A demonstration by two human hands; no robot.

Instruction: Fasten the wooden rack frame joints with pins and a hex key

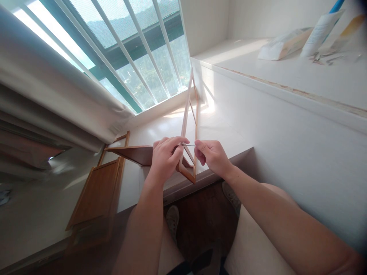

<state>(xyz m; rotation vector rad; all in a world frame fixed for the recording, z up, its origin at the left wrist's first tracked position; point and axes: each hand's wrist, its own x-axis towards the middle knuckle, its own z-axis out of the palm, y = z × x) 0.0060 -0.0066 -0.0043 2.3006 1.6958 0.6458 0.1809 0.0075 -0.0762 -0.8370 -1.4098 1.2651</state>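
A thin wooden frame (188, 114) stands on edge on a white sill (218, 130), running from the window toward me. A flat wooden shelf board (134, 153) juts out from its near end to the left. My left hand (164, 156) is closed around the frame's near end where the board meets it. My right hand (212, 154) is closed in a pinch on a thin metal tool (188, 144) whose tip points at the frame beside my left fingers.
More wooden panels (99, 191) lie on the sill at the left, below a folded white curtain (57, 95). A barred window (137, 49) is ahead. A higher white ledge (301, 72) at the right carries bags, a tube and small hardware. My knees and shoes are below.
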